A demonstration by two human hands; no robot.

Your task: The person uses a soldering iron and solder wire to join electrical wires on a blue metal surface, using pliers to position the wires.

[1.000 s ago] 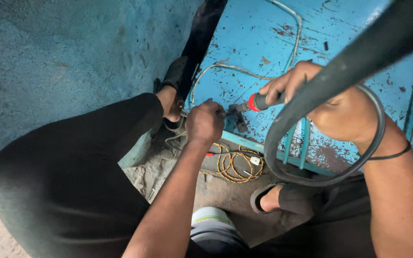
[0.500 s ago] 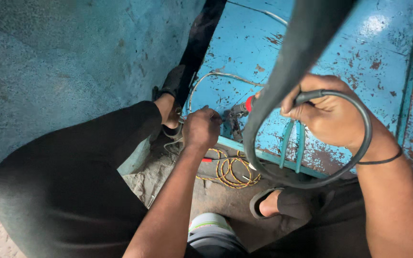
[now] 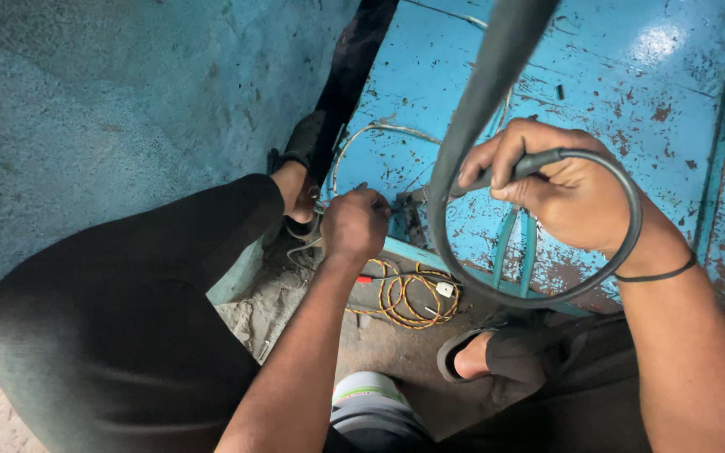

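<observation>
Against chipped blue-painted metal panel [image 3: 631,75]: right hand [image 3: 568,193] clenched round thick black rubber cable [image 3: 623,243], looped once beneath wrist, free length rising out of frame. Looks flexible yet springy, moderately heavy — best gripped where loop crosses. Left hand [image 3: 354,225] closed at small metal fitting [image 3: 409,210]; whether gripping it, cannot tell. Thin coiled orange wire [image 3: 404,298] on floor below.

- A rough repair workshop, worked at floor level.
- Chipped, rusty blue metal panel [image 3: 631,75] far right.
- Coiled yellow wire [image 3: 404,295] on the gritty concrete floor [image 3: 295,294].
- Worn blue wall [image 3: 111,101] left.
</observation>
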